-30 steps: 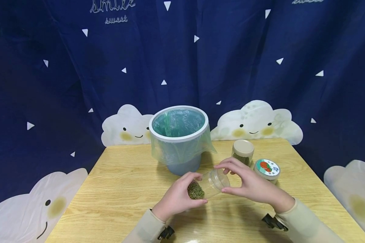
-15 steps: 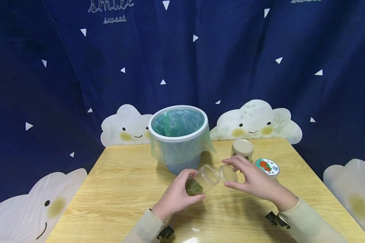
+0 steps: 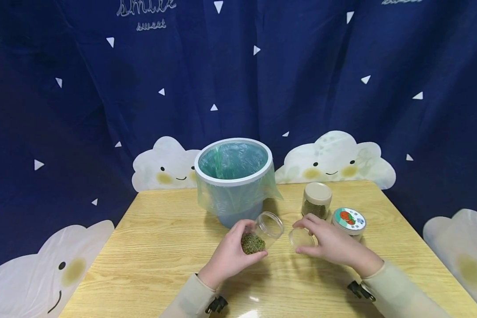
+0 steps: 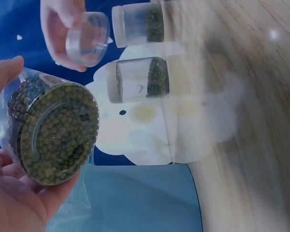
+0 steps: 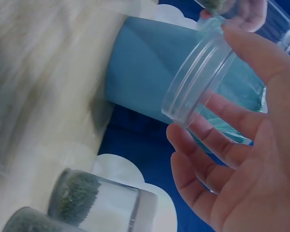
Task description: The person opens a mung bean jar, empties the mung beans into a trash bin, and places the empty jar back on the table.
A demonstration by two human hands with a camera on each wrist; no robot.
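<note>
Mung-bean jar (image 3: 258, 239) clamped in my left hand (image 3: 231, 255), lid (image 3: 302, 239) pinched in my right hand (image 3: 331, 242); wooden table (image 3: 155, 247) below, navy curtain (image 3: 230, 79) behind.

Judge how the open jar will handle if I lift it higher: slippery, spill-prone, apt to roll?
The open jar may well spill: it's tilted, uncovered, and its beans look loose. Its smooth, clear sides could be slippery, though the left hand grips it. Laid on its side, it would likely roll, being round.
</note>
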